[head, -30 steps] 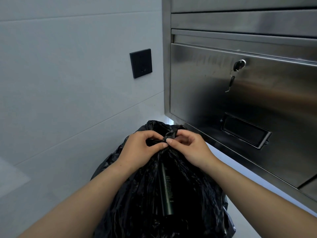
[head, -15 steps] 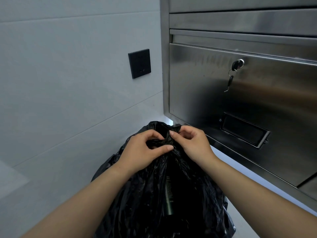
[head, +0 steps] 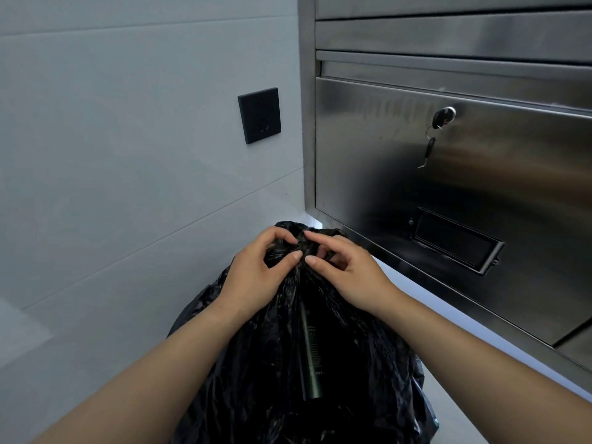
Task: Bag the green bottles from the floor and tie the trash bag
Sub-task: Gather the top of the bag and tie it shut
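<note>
A black trash bag [head: 358, 373] stands on the floor below me, its top gathered into a bunch. My left hand [head: 256, 277] pinches the bunched plastic from the left with thumb and fingers. My right hand [head: 346, 274] pinches the same bunch from the right, fingertips almost touching the left hand's. The outline of a dark green bottle [head: 312, 357] shows through the stretched plastic below the hands. No bottles lie outside the bag in view.
A stainless steel cabinet [head: 448, 174] with a key in its lock [head: 443, 115] and a recessed handle [head: 455, 240] stands close on the right. A tiled wall with a black socket plate [head: 259, 115] is on the left. Pale floor surrounds the bag.
Both hands have shifted slightly up on the bag's gathered top, working the plastic between the fingers. The bag stays in place.
</note>
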A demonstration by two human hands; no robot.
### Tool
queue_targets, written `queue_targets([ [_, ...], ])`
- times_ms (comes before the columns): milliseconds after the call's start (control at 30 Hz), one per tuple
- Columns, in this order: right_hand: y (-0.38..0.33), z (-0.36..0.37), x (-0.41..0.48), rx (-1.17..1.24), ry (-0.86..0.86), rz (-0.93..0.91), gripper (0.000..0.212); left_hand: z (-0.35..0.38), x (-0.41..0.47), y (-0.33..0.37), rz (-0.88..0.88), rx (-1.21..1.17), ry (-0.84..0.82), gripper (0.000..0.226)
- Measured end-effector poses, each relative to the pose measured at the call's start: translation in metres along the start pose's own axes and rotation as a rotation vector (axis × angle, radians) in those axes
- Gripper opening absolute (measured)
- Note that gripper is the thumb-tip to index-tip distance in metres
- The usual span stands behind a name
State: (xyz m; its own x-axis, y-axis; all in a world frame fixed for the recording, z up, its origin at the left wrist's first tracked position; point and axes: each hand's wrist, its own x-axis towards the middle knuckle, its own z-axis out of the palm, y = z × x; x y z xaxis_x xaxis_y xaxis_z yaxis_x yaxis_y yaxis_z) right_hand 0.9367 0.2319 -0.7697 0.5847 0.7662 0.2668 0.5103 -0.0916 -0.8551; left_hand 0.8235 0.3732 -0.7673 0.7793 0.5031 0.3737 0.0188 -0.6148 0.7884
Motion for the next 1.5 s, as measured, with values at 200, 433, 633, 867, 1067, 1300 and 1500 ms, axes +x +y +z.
queue_targets([
  [200,0.0,-0.001,-0.004,-0.043,-0.127,-0.012,0.041,-0.001,0.003,-0.002,-0.063,-0.118,-0.024,0.008],
  [433,-0.002,-0.008,-0.001,-0.067,-0.03,-0.032,0.023,-0.009,0.005,-0.004,-0.031,-0.084,-0.134,0.02],
  [633,-0.001,-0.01,-0.003,-0.08,-0.082,-0.047,0.021,-0.006,0.004,-0.006,0.02,0.082,-0.144,0.03],
  [867,0.0,-0.008,0.001,0.145,-0.1,0.101,0.031,-0.006,0.004,-0.003,0.02,0.079,-0.123,0.023],
  [1067,-0.003,-0.011,0.004,0.249,-0.128,0.173,0.029,-0.005,0.004,0.002,0.024,0.077,-0.169,0.019],
  [1300,-0.002,-0.014,0.003,0.233,-0.2,0.202,0.017,-0.006,0.007,0.004,0.024,0.079,-0.208,0.018],
  [1500,-0.004,-0.016,0.002,0.295,-0.182,0.223,0.016,0.003,-0.001,0.003,-0.049,-0.081,-0.23,0.019],
])
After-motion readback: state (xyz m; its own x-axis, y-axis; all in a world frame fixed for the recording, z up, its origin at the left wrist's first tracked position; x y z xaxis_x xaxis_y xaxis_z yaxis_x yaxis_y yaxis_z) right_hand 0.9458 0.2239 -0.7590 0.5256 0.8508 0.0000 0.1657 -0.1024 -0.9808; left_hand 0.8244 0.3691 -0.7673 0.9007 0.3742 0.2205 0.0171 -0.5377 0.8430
